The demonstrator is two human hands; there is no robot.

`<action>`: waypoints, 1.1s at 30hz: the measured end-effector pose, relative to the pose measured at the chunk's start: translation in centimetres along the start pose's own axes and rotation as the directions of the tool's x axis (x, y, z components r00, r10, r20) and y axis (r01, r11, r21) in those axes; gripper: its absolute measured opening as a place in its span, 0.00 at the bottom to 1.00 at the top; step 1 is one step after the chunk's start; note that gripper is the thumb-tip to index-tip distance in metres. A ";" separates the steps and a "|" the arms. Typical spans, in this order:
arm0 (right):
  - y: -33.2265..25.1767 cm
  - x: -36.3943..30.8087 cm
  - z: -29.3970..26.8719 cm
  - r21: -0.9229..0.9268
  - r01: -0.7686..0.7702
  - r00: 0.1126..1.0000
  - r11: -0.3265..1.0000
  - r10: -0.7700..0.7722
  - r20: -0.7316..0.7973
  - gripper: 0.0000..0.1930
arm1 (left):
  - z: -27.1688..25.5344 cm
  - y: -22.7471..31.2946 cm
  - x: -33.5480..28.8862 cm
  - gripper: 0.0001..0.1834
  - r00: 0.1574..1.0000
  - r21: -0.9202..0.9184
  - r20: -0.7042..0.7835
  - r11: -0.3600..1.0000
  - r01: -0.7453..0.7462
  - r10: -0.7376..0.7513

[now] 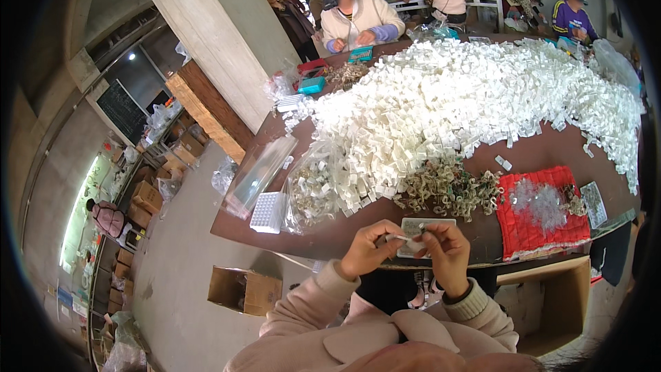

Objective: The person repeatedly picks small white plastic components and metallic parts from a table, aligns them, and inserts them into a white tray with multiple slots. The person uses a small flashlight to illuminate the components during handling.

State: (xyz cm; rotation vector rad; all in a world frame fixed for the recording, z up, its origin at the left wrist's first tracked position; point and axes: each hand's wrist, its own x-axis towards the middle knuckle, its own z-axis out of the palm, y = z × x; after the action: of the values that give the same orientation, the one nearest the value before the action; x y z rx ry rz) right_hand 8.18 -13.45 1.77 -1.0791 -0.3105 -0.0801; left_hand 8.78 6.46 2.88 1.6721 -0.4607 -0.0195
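Above the table's near edge, my left hand (370, 251) pinches a small white plastic piece (397, 237) between thumb and fingertips. Close beside it, my right hand (447, 253) is closed in a pinch at the same piece's right end. Something small and dark shows at its fingertips, too small to name. Behind my hands lies a shallow white tray (446, 222), partly covered by them. Just past the tray is a heap of small tan and greenish curled parts (451, 189).
A huge pile of white plastic pieces (427, 110) covers much of the brown table (231, 224). A red cloth (516, 234) with clear bits lies right; a white gridded block (267, 212) stands left. Cardboard boxes (265, 294) sit below. A person (354, 24) works across the table.
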 end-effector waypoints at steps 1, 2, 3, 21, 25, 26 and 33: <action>0.1 -0.3 0.2 -0.008 -0.011 1.000 1.000 0.011 -0.005 0.07 | 0.3 0.1 -0.6 0.06 0.999 -0.053 -0.039 0.999 0.012 -0.014; 0.2 -0.7 0.3 0.007 -0.030 1.000 1.000 0.030 0.000 0.07 | 0.6 0.1 -1.1 0.07 0.996 -0.104 -0.072 0.994 0.038 -0.045; 0.3 -1.0 0.3 0.041 -0.043 0.999 0.998 0.043 0.008 0.07 | 0.8 0.0 -1.5 0.07 0.992 -0.155 -0.103 0.986 0.062 -0.079; -1.6 -2.0 0.6 -0.498 0.275 0.952 0.822 -0.305 0.022 0.08 | 5.6 0.7 -4.1 0.04 0.884 -0.260 -0.412 0.958 0.120 -0.222; -2.4 -2.3 0.6 -0.462 0.156 0.986 0.873 -0.165 0.020 0.12 | 6.0 0.6 -4.3 0.09 0.902 -0.443 -0.393 0.896 -0.017 -0.177; -2.5 -2.5 0.7 -0.459 0.129 0.990 0.879 -0.137 0.016 0.12 | 6.0 0.6 -4.3 0.11 0.903 -0.445 -0.392 0.895 -0.022 -0.173; -3.0 -2.3 1.0 -0.517 0.166 0.986 0.840 -0.138 0.092 0.12 | 5.8 0.9 -4.2 0.13 0.916 -0.444 -0.382 0.893 -0.070 -0.118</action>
State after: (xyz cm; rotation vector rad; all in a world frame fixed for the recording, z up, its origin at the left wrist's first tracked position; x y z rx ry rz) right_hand 5.12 -14.25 4.12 -1.6026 -0.4358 -0.2943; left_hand 3.07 2.21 1.74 1.1775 -0.1049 0.1845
